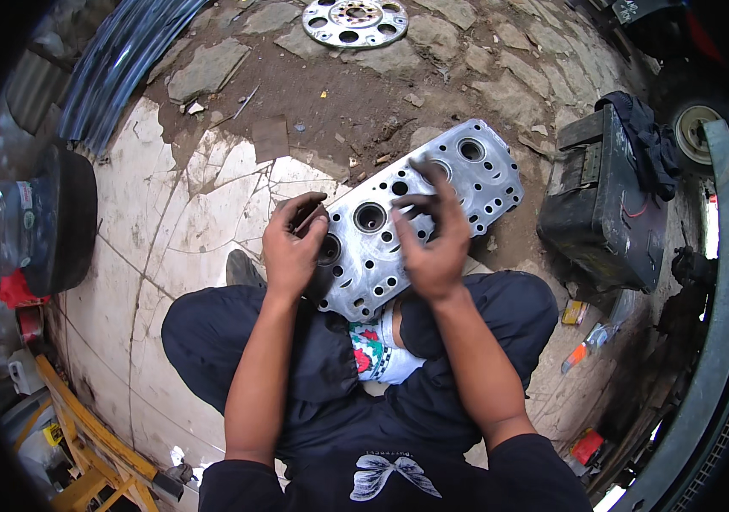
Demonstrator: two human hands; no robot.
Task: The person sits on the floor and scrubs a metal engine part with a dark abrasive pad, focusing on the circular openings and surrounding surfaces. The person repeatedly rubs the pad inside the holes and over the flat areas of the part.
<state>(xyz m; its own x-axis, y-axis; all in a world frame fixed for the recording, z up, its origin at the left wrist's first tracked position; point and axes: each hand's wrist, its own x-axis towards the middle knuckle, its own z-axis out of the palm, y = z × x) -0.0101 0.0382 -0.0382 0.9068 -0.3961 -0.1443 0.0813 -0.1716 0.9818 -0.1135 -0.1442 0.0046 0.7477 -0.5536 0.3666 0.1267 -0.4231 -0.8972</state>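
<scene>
take the cylinder head (364, 247) as the landmark: it lies tilted in front of your folded legs, its flat, holed face turned up toward you and its far end swung to your right; its near end lies close to your legs, and what supports its underside is hidden. your left hand (292, 256) is at the left end of the cylinder head, thumb and fingers curled in a narrow gap; a dark patch shows between them, and you cannot tell from this view whether it is a small part or shadow. your right hand (437, 252) is over the middle of the cylinder head, fingers spread wide and thumb apart, with no held item visible; whether the fingertips touch the metal cannot be told. judged on progress, the upper face appears already bare: the large round recesses in view stand open, and no cover or bolts show on it. no part is visibly seated by either hand, so handling of the face appears unfinished; the amount left cannot be measured here. to the right of the cylinder head stands a black case (608, 196) with a dark cloth (642, 141) over it; beyond the cylinder head lies a round metal disc (335, 15); well to its left sits a black tub (74, 222).
</scene>
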